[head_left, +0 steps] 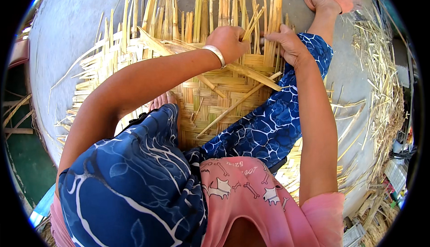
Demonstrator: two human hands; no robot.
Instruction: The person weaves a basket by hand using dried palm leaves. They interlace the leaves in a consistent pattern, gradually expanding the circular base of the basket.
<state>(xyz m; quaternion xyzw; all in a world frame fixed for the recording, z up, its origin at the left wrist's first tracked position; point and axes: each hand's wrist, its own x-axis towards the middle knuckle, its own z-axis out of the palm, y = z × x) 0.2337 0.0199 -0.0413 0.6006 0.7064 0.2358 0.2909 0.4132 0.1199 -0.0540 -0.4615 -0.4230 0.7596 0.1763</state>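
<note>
While the left fingers (243, 43) close round a strip (253, 24), mat (190, 94) just beneath them — right fingers (276, 37) touching its fringe (275, 12), whether gripping I cannot tell.

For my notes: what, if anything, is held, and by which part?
Left hand: pale strips, gripped below their upper ends. Right hand: at an upright strip; whether held cannot be told.

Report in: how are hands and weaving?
Left hand gripping split-stalk strip. Right hand at upright strips. Woven mat, far ends unwoven. Loose strips lying across it.
</note>
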